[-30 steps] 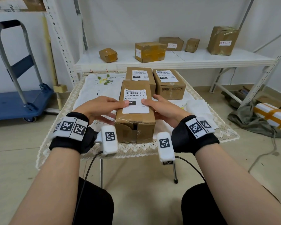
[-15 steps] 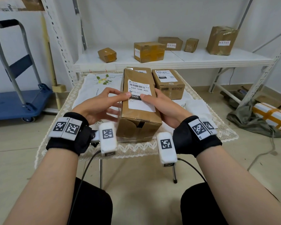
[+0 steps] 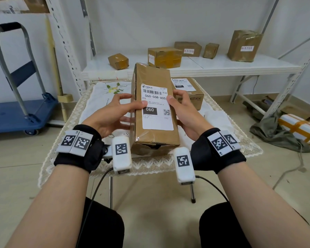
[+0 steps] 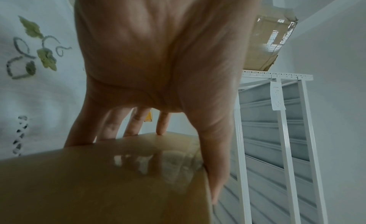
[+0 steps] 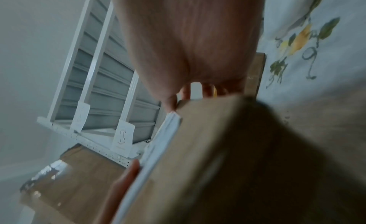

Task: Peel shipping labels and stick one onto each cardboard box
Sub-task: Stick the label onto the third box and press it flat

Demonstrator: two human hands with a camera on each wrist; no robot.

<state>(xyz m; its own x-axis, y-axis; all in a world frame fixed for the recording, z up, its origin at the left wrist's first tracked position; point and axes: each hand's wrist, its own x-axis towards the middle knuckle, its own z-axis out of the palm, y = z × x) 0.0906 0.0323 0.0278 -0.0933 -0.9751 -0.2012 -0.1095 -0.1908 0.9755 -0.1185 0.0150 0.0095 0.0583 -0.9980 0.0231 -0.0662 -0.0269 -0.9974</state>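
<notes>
Gripping a labelled cardboard box (image 3: 154, 111) from both sides, left hand (image 3: 113, 113) and right hand (image 3: 186, 113) curl fingers round its edges, thumbs on the shipping label (image 3: 156, 106); box tilted up above the table (image 3: 150, 163). Behind it a second labelled box (image 3: 190, 92) sits on the cloth; farther back, five closed boxes on the white shelf (image 3: 222, 67), contents not visible.

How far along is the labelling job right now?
Done: the box held up between the left hand and right hand already carries a label, and so does the box behind it. In hand: that labelled box. Left: I cannot see any unlabelled box on the table.
</notes>
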